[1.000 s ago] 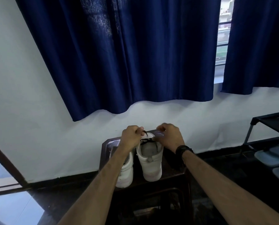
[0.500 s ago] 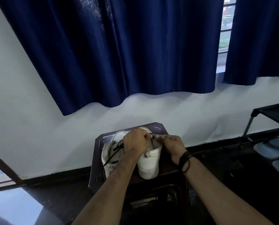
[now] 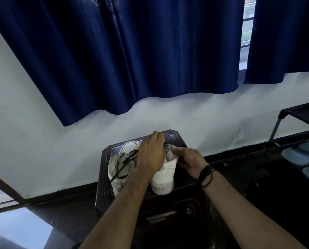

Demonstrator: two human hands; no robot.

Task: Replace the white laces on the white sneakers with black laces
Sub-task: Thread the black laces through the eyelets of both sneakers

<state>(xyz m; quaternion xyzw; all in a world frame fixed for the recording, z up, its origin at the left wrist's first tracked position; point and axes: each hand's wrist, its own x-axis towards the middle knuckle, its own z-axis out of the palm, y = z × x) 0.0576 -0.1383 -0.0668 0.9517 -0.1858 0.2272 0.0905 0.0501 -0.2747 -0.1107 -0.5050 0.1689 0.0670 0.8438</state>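
Note:
Two white sneakers stand heel-toward-me on a dark stool [image 3: 105, 169]. A black lace [image 3: 126, 159] trails loosely across the left sneaker [image 3: 116, 177]. My left hand [image 3: 151, 153] lies over the top of the right sneaker [image 3: 163, 178], fingers curled down over its opening, hiding the eyelets and whatever the fingertips hold. My right hand [image 3: 190, 159], with a black band on its wrist, grips the right sneaker's tongue and collar from the right side.
The stool stands against a white wall under dark blue curtains [image 3: 132, 60]. A black shoe rack [image 3: 301, 119] with grey slippers [image 3: 301, 153] is at the right. Dark glossy floor surrounds the stool; a door frame [image 3: 2, 182] runs at the lower left.
My hands dropped from pulling the lace above the right sneaker onto its top. The black lace now drapes over the left sneaker. The camera tilted and moved closer.

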